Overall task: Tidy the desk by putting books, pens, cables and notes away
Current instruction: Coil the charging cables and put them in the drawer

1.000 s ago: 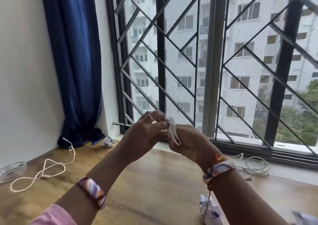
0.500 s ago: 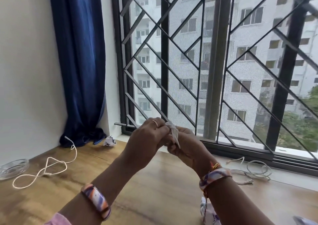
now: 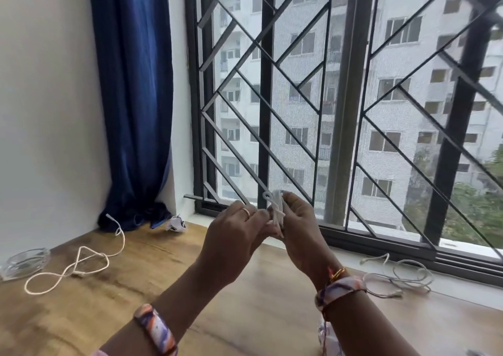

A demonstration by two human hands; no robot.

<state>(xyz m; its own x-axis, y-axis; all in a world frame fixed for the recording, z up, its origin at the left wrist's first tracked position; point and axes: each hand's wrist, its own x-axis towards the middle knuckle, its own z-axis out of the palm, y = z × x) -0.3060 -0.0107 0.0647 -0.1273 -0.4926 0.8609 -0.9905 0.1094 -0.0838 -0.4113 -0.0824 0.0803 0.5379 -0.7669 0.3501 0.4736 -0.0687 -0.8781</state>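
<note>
Both my hands are raised in front of the window, above the wooden desk. My right hand grips a small bundle of white cable, folded into loops, with a little loop sticking up at its top. My left hand pinches the same bundle from the left, fingers closed on it. A cream cable lies loose in a figure-eight on the desk at the left. Another thin white cable lies tangled near the window sill at the right.
A clear glass dish sits at the far left edge. A crumpled paper lies by the blue curtain in the corner. A white printed packet is under my right wrist. The barred window closes the back.
The view has tilted and shifted a little. My hands stayed together on the cable bundle and rose slightly; a small loop of it now sticks up above my fingers.
</note>
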